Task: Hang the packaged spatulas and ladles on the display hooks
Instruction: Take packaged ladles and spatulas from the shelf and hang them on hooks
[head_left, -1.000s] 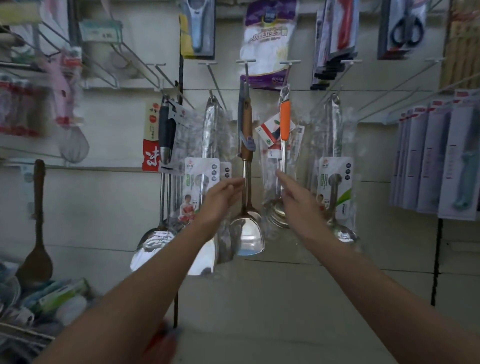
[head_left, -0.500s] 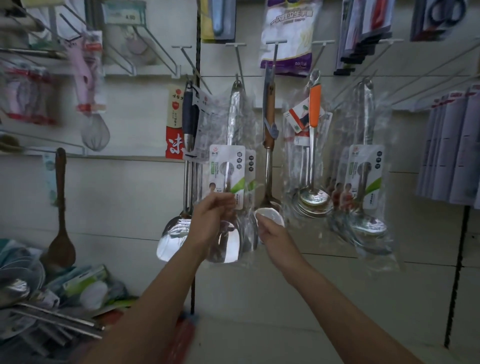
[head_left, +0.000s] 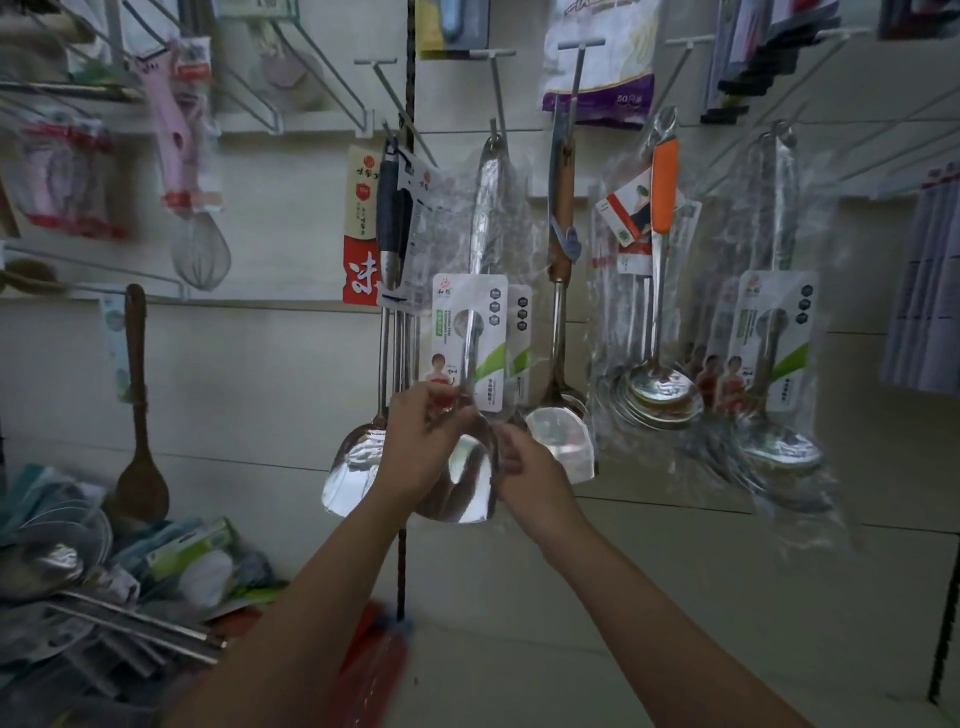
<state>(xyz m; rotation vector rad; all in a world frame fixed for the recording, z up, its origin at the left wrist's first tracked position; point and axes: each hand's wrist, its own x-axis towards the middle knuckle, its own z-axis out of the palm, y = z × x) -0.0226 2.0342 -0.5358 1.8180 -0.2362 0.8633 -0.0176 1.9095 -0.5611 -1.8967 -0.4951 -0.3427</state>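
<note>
Head view: my left hand (head_left: 423, 447) pinches the bagged spatula (head_left: 470, 395) hanging from its hook (head_left: 496, 111) above; my right hand (head_left: 524, 462) grips the bag's edge. I should steady it gently, then release.

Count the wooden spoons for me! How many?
1. The wooden spoon hangs on the wall at far left, above the pile of packaged utensils. Others may be hidden in that pile.

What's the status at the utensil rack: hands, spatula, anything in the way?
Left hand and right hand both gripping the bagged spatula at its blade. Spatula hanging from its hook. Wood-handled spatula crowding close on the right.
</note>
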